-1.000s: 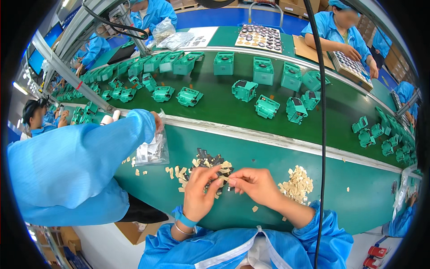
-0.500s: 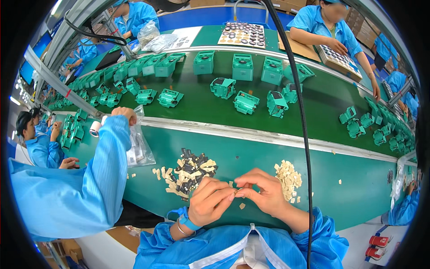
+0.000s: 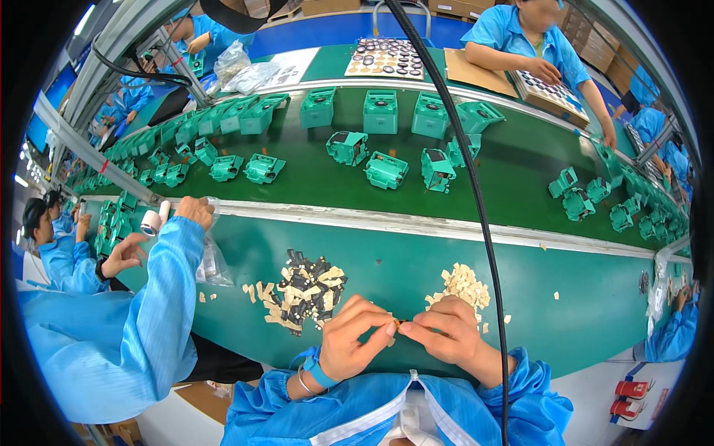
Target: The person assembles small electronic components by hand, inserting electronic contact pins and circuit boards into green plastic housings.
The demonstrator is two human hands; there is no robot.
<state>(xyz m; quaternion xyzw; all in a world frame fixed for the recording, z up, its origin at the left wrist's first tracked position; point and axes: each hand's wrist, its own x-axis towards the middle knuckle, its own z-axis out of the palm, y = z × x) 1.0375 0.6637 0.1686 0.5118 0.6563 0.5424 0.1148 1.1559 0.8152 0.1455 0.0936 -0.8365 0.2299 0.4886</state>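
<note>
My left hand [image 3: 351, 342] and my right hand [image 3: 450, 333] meet fingertip to fingertip over the near edge of the green table. Both are closed in a pinch on a small dark piece [image 3: 402, 324] with a cream bit against it, largely hidden by the fingers. Beyond my left hand lies a heap of black pieces mixed with cream strips [image 3: 305, 290]. A pile of small cream pieces [image 3: 462, 286] sits just behind my right hand. A blue wrist strap [image 3: 318, 369] circles my left wrist.
Green housings [image 3: 381, 111] line the dark green conveyor [image 3: 290, 189] past a metal rail [image 3: 357, 221]. At left, a co-worker's sleeve [image 3: 152, 305] reaches over the table; that person's hand grips a clear plastic bag [image 3: 213, 260]. A black cable [image 3: 476, 201] hangs in front of the scene.
My right fingers have come down from an arched pose to a flatter pinch, exposing the dark piece. The left co-worker's other hand has risen with fingers spread. The view has shifted slightly.
</note>
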